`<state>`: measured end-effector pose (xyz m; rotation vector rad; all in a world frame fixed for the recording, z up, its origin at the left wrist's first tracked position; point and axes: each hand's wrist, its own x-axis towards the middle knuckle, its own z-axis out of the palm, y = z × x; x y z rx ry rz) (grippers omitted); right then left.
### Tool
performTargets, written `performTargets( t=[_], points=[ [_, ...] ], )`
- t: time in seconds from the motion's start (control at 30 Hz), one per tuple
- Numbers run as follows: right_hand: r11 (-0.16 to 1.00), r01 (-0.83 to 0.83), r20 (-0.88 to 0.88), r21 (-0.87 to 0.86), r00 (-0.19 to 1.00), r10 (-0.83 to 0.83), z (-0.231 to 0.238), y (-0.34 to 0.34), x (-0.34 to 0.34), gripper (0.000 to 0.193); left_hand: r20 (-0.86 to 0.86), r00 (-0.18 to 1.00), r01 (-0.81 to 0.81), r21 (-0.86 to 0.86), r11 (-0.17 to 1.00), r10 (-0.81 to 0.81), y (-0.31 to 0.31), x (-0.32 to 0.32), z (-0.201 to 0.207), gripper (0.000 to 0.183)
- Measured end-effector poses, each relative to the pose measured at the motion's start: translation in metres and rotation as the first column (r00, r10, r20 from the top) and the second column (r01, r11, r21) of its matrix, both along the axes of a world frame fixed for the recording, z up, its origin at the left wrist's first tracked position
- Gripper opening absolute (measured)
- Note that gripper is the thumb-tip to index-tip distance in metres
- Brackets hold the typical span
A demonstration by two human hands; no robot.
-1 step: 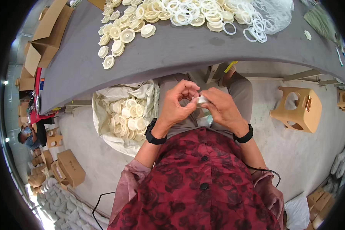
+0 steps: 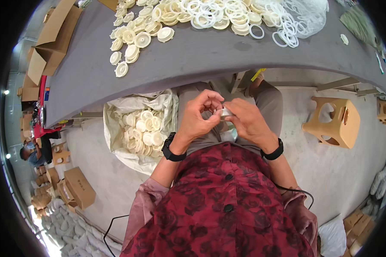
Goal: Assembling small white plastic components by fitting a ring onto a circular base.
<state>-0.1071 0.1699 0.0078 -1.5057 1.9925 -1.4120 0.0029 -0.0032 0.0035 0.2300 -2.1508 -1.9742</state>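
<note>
Over my lap, my left hand point(image 2: 200, 115) and my right hand point(image 2: 247, 120) meet around a small off-white plastic cap point(image 2: 226, 112). Fingers and thumbs of both hands close on its edges and hide much of it. Ahead on the grey-topped table point(image 2: 180, 64) lies a heap of cream round caps point(image 2: 142, 40), some loose near the front edge. Translucent white rings point(image 2: 256, 31) are mixed in and piled to the right. Left of my legs, a white woven sack point(image 2: 114, 133) stands open, with many more cream caps point(image 2: 146, 127) inside.
A tan plastic stool point(image 2: 345, 122) stands on the floor to the right. Cardboard boxes point(image 2: 79, 188) and grey sacks point(image 2: 68, 222) lie at the lower left. An open carton point(image 2: 51, 47) is by the table's left end. Another person point(image 2: 34, 154) sits far left.
</note>
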Motion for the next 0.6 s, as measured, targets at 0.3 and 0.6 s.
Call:
performTargets(
  t=[0.3, 0.6],
  points=[
    [0.997, -0.063, 0.031, 0.051, 0.998, 0.061, 0.015, -0.020, 0.013, 0.046, 0.084, 0.993, -0.073, -0.060, 0.996, 0.078, -0.021, 0.026, 0.010, 0.018],
    [0.999, 0.024, 0.195, -0.030, 0.981, -0.017, -0.010, -0.036, 0.007, 0.040, -0.112, 0.747, -0.173, -0.984, 0.029, 0.655, -0.124, 0.147, 0.034, 0.014]
  ],
)
